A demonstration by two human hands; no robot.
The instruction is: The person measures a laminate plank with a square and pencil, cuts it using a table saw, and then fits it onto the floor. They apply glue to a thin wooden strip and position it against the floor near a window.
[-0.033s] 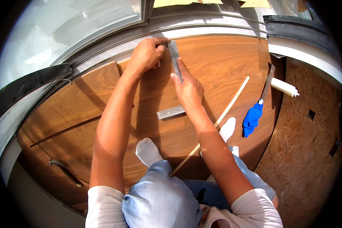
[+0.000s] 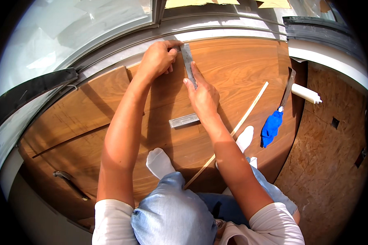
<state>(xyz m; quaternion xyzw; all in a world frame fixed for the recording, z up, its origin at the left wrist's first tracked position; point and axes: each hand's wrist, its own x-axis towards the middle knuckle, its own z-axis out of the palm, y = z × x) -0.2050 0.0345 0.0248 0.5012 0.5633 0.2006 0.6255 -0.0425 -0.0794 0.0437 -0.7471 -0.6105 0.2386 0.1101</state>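
Note:
My right hand [image 2: 203, 94] presses down on what looks like a metal try square [image 2: 188, 61], index finger stretched along the grey blade and thumb at its left side. A second grey metal arm [image 2: 183, 121] comes out at right angles near my right wrist; the join is hidden. At the blade's far end, my left hand [image 2: 159, 58] reaches its index finger across to the tip. The other left fingers are curled, and whatever they may hold is hidden. Both hands rest over the brown wood-look floorboards [image 2: 237, 61], beside the far edge.
A thin wooden strip [image 2: 249, 108] lies right of my right forearm. Beyond it are a saw-like blade with a blue-wrapped handle [image 2: 272, 128] and a white nozzle bottle [image 2: 306, 94]. A hammer [image 2: 71, 185] lies at left, near a loose board [image 2: 81, 110]. Metal door tracks [image 2: 216, 28] border the far side.

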